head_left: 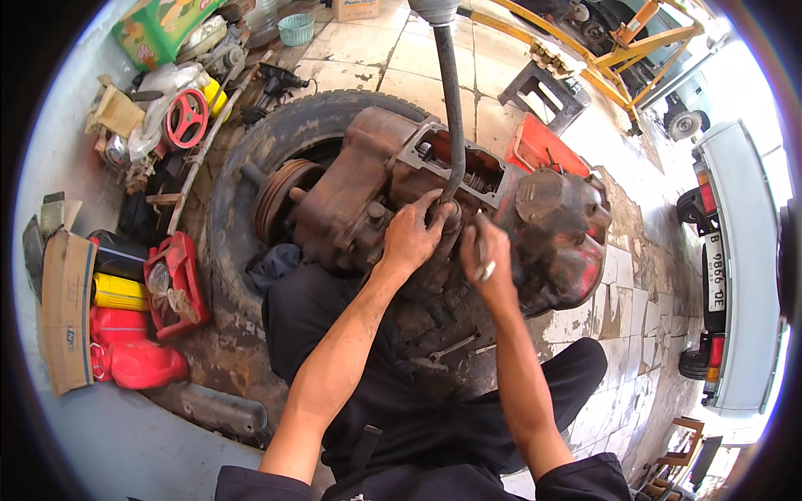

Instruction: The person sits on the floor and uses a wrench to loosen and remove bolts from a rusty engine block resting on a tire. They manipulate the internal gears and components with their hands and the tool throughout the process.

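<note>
A rusty, greasy gearbox housing (351, 209) rests by a large tyre (230, 204), with an open top showing internal parts and a grooved pulley (276, 200) at its left. A long dark bent lever (451, 100) rises from its middle. My left hand (413, 230) has its fingers wrapped round the lever's lower end and round fitting. My right hand (489, 250), slightly blurred, is closed on a silver metal tool (485, 269), probably a spanner, just right of that fitting. Loose spanners (451, 349) lie on the floor below the housing.
A red tray (543, 142) and black stand (543, 104) sit behind. A yellow hoist (601, 67) stands at back right, a vehicle (743, 209) at right. Red jerrycans (150, 363), cardboard (67, 309) and cluttered parts line the left. A tiled floor (626, 351) surrounds the housing.
</note>
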{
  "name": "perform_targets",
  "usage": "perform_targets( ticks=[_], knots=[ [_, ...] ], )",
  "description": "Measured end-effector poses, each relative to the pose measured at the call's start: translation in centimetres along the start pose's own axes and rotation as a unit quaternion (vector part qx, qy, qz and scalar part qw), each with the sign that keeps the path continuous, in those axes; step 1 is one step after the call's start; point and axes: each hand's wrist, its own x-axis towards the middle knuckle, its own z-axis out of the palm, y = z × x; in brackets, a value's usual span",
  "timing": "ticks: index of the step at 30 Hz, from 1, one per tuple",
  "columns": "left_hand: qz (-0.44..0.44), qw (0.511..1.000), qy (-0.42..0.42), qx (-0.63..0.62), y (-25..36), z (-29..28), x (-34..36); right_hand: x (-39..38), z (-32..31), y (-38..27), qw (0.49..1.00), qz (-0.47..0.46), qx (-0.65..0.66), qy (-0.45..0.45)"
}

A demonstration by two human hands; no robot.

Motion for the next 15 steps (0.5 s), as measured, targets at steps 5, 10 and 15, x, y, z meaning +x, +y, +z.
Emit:
perform_targets(
  ticks=[5, 10, 15],
  knots=[
    [0.009, 1.0, -0.001, -0.002, 0.6, 0.6, 0.1, 7.8, -3.6, 5.5, 0.986, 0.108, -0.015, -0.124],
    [0.017, 1.0, 0.001, -0.006, 0.4, 0.5, 0.2, 10.1, -5.8, 5.0, 0.911, 0.345, 0.141, -0.179],
    [-0.003, 1.0, 0.003, 0.003, 0.6, 0.5, 0.2, 0.6, -2.4, 4.5, 0.964, -0.188, -0.169, 0.086]
  ],
)
